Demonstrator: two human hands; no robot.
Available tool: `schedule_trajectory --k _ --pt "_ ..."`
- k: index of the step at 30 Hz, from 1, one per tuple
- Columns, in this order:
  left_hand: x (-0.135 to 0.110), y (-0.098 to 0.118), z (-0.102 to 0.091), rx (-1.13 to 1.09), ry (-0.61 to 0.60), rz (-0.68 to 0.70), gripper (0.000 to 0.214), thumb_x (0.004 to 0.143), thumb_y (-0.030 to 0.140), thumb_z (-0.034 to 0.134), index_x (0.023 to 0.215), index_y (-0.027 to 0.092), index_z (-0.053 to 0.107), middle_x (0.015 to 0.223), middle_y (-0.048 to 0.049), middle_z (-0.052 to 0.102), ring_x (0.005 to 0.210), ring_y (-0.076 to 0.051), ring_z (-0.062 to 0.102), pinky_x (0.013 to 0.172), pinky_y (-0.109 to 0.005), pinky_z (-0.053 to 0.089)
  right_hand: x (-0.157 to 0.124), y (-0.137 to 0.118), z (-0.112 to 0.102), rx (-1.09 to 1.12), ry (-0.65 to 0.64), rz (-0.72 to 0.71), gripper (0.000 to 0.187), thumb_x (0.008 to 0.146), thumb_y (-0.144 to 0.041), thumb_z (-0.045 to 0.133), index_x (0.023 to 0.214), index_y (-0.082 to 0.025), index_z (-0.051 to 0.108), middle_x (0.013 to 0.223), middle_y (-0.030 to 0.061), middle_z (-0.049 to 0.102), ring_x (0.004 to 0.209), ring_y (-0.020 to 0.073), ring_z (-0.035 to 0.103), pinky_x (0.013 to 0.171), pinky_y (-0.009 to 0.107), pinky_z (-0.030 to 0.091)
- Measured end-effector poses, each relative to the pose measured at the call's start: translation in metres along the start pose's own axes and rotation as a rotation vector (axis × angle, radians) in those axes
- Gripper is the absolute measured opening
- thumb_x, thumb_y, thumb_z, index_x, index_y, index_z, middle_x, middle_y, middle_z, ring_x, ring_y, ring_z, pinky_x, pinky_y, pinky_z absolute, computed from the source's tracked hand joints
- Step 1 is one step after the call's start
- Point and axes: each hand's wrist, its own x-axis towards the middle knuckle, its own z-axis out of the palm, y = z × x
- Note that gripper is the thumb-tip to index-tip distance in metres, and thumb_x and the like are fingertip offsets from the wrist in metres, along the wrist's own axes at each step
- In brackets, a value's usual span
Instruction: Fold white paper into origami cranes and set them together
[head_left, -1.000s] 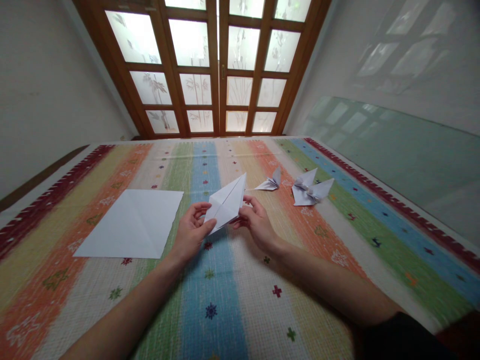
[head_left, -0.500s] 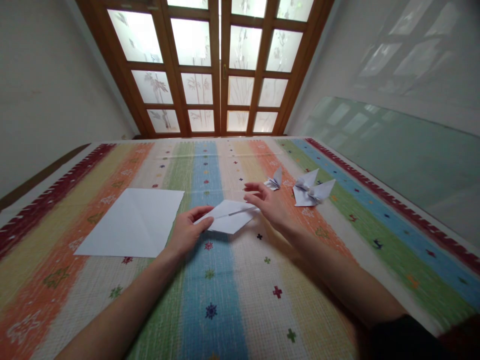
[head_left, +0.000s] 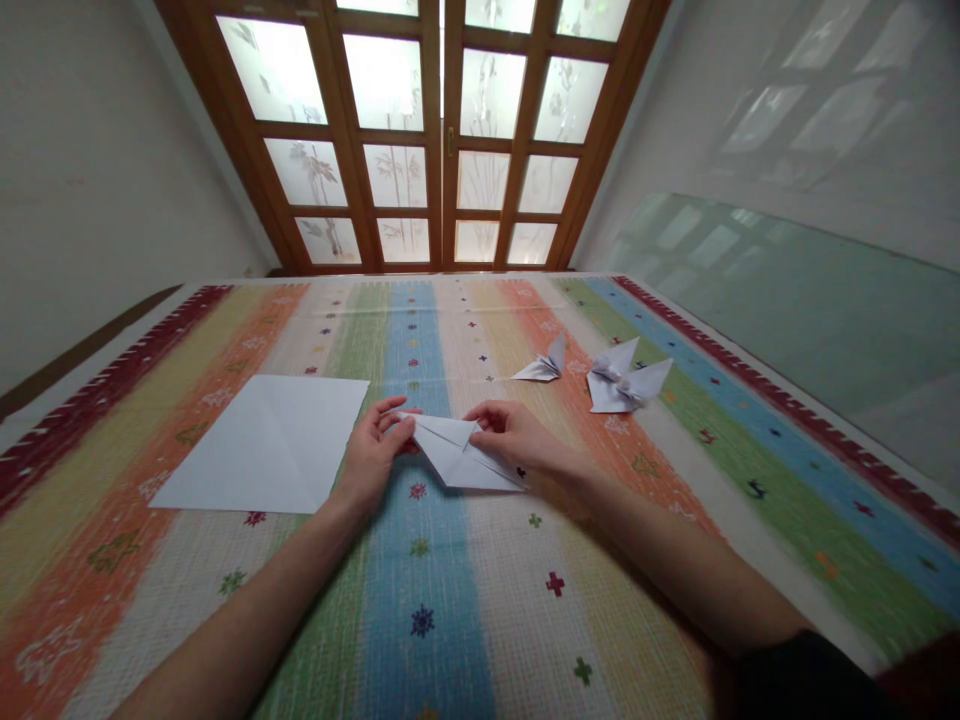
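Note:
A folded piece of white paper (head_left: 457,460), with crease lines and layered flaps, is held between both hands over the blue and white stripes of the cloth. My left hand (head_left: 373,448) pinches its left tip between thumb and fingers. At its upper right edge, my right hand (head_left: 514,432) grips the paper with thumb and fingertips. The lower right point of the paper sticks out below my right hand. Left of my left hand lies a flat white sheet (head_left: 262,445) with faint creases.
Beyond my right hand stands a small folded paper figure (head_left: 546,365). Further right are more pointed paper figures (head_left: 624,380), close together. A striped tablecloth (head_left: 420,660) covers the table. A wooden door with frosted panes (head_left: 480,180) rises behind, with walls on both sides.
The folded paper has turned clockwise, its right point now lower. My right hand has moved left and down from the paper's right tip to its upper edge, uncovering the small figure.

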Motion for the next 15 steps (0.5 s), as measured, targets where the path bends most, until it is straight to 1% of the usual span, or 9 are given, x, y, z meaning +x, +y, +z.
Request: schedule_trajectory --k 2,3,5,7,9,11,13,15 --pt "0.001 -0.004 -0.002 0.007 0.053 0.062 0.048 0.074 0.043 0.069 0.112 0.018 0.054 0.110 -0.0098 0.064 0.080 -0.018 0.067 0.072 -0.036 0.054 0.002 0.002 0.000 0.066 0.044 0.064 0.016 0.075 -0.013 0.064 0.091 -0.017 0.068 0.071 -0.0009 0.064 0.064 0.0114 0.057 0.058 0.023 0.042" --pt "0.002 -0.006 -0.003 0.059 0.081 0.107 0.045 0.075 0.042 0.067 0.111 0.018 0.054 0.113 -0.0101 0.063 0.084 -0.019 0.066 0.075 -0.037 0.054 0.003 0.004 0.000 0.082 0.064 0.089 0.016 0.075 -0.012 0.064 0.090 -0.017 0.068 0.070 -0.0012 0.063 0.063 0.0113 0.056 0.057 0.022 0.042" --pt "0.001 -0.009 -0.006 0.241 0.133 0.239 0.039 0.077 0.035 0.065 0.111 0.019 0.055 0.116 -0.0103 0.061 0.095 -0.022 0.064 0.081 -0.040 0.053 0.004 0.008 0.000 0.093 0.094 0.121 0.017 0.074 -0.010 0.063 0.090 -0.017 0.068 0.068 -0.0016 0.062 0.060 0.0110 0.055 0.054 0.022 0.040" --pt "-0.002 -0.010 -0.008 0.440 0.144 0.412 0.037 0.078 0.025 0.062 0.114 0.019 0.055 0.117 -0.0107 0.060 0.102 -0.024 0.060 0.083 -0.042 0.051 0.004 0.013 0.001 0.102 0.104 0.142 0.018 0.074 -0.009 0.063 0.090 -0.017 0.068 0.069 -0.0008 0.063 0.059 0.0109 0.055 0.052 0.022 0.038" --pt "-0.006 -0.010 -0.009 0.595 0.112 0.594 0.039 0.078 0.017 0.058 0.117 0.020 0.054 0.122 -0.0111 0.058 0.109 -0.026 0.057 0.086 -0.044 0.051 0.005 0.017 0.001 0.116 0.103 0.162 0.019 0.075 -0.010 0.062 0.091 -0.016 0.069 0.071 0.0004 0.065 0.058 0.0113 0.055 0.050 0.022 0.038" --pt "-0.009 -0.010 -0.009 0.722 0.061 0.732 0.041 0.079 0.011 0.054 0.119 0.020 0.053 0.126 -0.0116 0.056 0.115 -0.027 0.054 0.092 -0.046 0.049 0.006 0.019 0.000 0.091 0.090 0.167 0.020 0.075 -0.011 0.062 0.092 -0.016 0.071 0.072 0.0013 0.067 0.058 0.0118 0.056 0.050 0.022 0.038" --pt "-0.011 -0.010 -0.009 0.846 -0.014 0.818 0.039 0.080 0.010 0.055 0.117 0.019 0.055 0.128 -0.0123 0.055 0.119 -0.028 0.052 0.098 -0.050 0.044 0.007 0.020 -0.002 0.013 0.053 0.122 0.021 0.077 -0.012 0.061 0.094 -0.017 0.073 0.076 0.0022 0.070 0.061 0.0122 0.057 0.053 0.022 0.040" --pt "-0.011 -0.012 -0.009 0.952 -0.140 0.877 0.033 0.081 0.010 0.057 0.112 0.020 0.060 0.128 -0.0118 0.056 0.122 -0.030 0.050 0.101 -0.053 0.041 0.008 0.021 -0.005 -0.091 -0.019 0.033 0.024 0.080 -0.012 0.059 0.097 -0.018 0.075 0.082 0.0032 0.073 0.064 0.0127 0.059 0.057 0.023 0.042"
